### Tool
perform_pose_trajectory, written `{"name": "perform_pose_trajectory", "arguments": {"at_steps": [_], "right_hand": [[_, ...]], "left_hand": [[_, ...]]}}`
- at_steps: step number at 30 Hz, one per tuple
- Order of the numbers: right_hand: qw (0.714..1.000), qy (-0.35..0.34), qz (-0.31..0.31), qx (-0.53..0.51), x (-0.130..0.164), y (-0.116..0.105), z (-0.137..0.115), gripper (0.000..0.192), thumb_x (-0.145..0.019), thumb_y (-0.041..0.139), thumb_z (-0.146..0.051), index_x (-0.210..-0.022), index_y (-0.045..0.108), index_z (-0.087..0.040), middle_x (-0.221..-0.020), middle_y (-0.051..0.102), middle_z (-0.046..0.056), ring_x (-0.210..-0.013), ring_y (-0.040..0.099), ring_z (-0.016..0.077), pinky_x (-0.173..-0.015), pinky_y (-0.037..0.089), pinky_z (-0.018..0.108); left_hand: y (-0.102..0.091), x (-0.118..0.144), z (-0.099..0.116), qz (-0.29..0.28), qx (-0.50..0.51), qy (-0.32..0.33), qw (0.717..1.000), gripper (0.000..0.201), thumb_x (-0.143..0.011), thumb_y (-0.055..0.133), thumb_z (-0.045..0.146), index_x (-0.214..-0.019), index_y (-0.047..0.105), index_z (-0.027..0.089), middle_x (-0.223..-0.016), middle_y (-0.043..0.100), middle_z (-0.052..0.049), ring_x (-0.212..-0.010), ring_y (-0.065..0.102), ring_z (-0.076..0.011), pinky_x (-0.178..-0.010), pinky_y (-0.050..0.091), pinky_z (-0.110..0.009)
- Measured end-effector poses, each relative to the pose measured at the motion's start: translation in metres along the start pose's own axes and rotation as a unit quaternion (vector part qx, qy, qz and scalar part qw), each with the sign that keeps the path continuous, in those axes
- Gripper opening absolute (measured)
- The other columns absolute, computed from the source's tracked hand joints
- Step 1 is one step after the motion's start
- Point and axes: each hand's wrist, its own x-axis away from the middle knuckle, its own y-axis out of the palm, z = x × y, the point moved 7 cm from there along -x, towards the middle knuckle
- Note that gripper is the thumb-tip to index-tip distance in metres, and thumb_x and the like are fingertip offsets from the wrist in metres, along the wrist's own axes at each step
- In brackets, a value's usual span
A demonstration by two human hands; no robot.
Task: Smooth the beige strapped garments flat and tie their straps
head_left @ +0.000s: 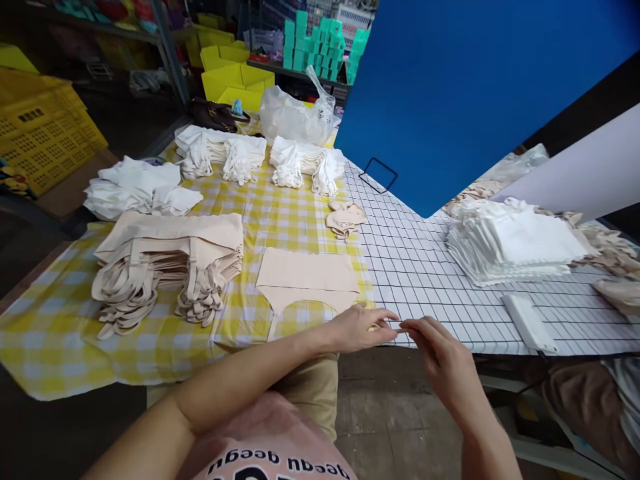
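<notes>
A beige camisole lies flat in front of me, its straps toward the table's front edge. Over its lower right corner, my left hand is closed in a pinch. My right hand pinches just to the right, fingertips almost meeting the left ones. Between them runs a short bit of thin beige strap, mostly hidden by the fingers. To the left is a thick stack of beige camisoles with straps hanging forward. A small crumpled beige garment sits beyond the flat one.
White garment stacks stand at the back, with a loose white pile at left. A clear plastic bag is behind them. On the right are a large blue panel, a white stack and a white power strip.
</notes>
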Motion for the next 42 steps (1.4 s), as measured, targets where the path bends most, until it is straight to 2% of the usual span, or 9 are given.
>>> {"name": "perform_pose_trajectory", "arguments": {"at_steps": [4,7,11,16,19,24,29,34,42], "right_hand": [[1.000,0.004,0.000,-0.008,-0.008,0.015,0.003,0.027,-0.091,0.034,-0.031,-0.093,0.059,-0.021,-0.083,0.060,0.006,-0.073,0.058,0.0172,-0.061,0.046,0.027],[0.998,-0.002,0.057,0.022,-0.007,0.025,0.007,0.028,-0.089,0.037,-0.027,-0.109,0.055,-0.020,-0.097,0.056,0.010,-0.086,0.056,0.0199,-0.067,0.048,0.030],[0.992,-0.037,0.089,0.084,-0.004,0.047,0.004,0.034,-0.088,0.041,-0.025,-0.121,0.049,-0.020,-0.092,0.054,0.009,-0.083,0.055,0.0197,-0.065,0.047,0.029],[0.975,-0.100,0.139,0.139,-0.002,0.066,-0.004,0.022,-0.090,0.038,-0.018,-0.097,0.059,-0.019,-0.075,0.057,0.005,-0.066,0.054,0.0160,-0.058,0.041,0.025],[0.983,-0.071,0.149,0.083,-0.006,0.071,0.003,0.021,-0.089,0.038,-0.018,-0.087,0.059,-0.019,-0.072,0.059,0.004,-0.065,0.055,0.0151,-0.056,0.039,0.023],[0.985,0.098,0.090,-0.110,-0.023,0.089,0.030,0.021,-0.084,0.044,-0.034,-0.078,0.057,-0.019,-0.068,0.062,0.003,-0.058,0.054,0.0150,-0.054,0.040,0.024],[0.927,0.218,0.016,-0.306,-0.038,0.120,0.039,0.027,-0.078,0.049,-0.045,-0.074,0.053,-0.019,-0.062,0.057,0.002,-0.056,0.052,0.0156,-0.053,0.042,0.026],[0.883,0.243,-0.050,-0.400,-0.053,0.141,0.039,0.026,-0.073,0.053,-0.045,-0.071,0.049,-0.020,-0.060,0.052,-0.001,-0.049,0.047,0.0128,-0.047,0.039,0.025],[0.957,0.115,-0.099,-0.249,-0.086,0.146,0.028,0.015,-0.075,0.044,-0.031,-0.068,0.050,-0.020,-0.057,0.054,-0.001,-0.055,0.049,0.0145,-0.054,0.037,0.024]], "left_hand": [[0.000,-0.002,-0.003,0.050,0.081,-0.055,0.994,0.035,-0.088,0.039,0.036,-0.079,0.065,0.015,-0.060,0.065,0.000,-0.060,0.058,-0.0116,-0.061,0.042,-0.020],[-0.001,0.001,-0.021,0.098,0.124,-0.111,0.981,0.034,-0.086,0.040,0.035,-0.076,0.065,0.014,-0.051,0.061,0.001,-0.053,0.056,-0.0108,-0.057,0.041,-0.019],[-0.001,0.006,-0.030,0.107,0.151,-0.151,0.971,0.035,-0.085,0.039,0.033,-0.066,0.062,0.014,-0.047,0.058,0.002,-0.049,0.053,-0.0104,-0.056,0.041,-0.020],[0.002,0.010,-0.029,0.089,0.143,-0.161,0.972,0.034,-0.082,0.039,0.025,-0.054,0.054,0.015,-0.046,0.056,0.002,-0.048,0.052,-0.0099,-0.058,0.042,-0.020],[-0.004,0.010,-0.040,0.104,0.074,-0.154,0.980,0.035,-0.085,0.039,0.029,-0.061,0.059,0.015,-0.054,0.060,0.001,-0.054,0.054,-0.0115,-0.058,0.041,-0.021],[-0.043,0.008,-0.071,0.169,-0.236,-0.107,0.951,0.015,-0.084,0.048,0.018,-0.085,0.063,0.015,-0.092,0.064,-0.005,-0.087,0.055,-0.0181,-0.080,0.041,-0.030],[-0.050,0.001,-0.097,0.089,-0.395,-0.060,0.913,0.012,-0.082,0.054,0.020,-0.088,0.061,0.012,-0.100,0.057,-0.009,-0.096,0.050,-0.0225,-0.080,0.044,-0.032],[-0.045,-0.006,-0.105,0.068,-0.433,-0.043,0.898,0.019,-0.084,0.043,0.007,-0.084,0.061,0.011,-0.091,0.058,-0.010,-0.090,0.052,-0.0208,-0.072,0.046,-0.030],[-0.061,-0.009,-0.124,0.142,-0.285,-0.093,0.943,0.014,-0.082,0.054,0.017,-0.086,0.067,0.016,-0.090,0.062,-0.005,-0.090,0.053,-0.0183,-0.076,0.046,-0.027]]}}
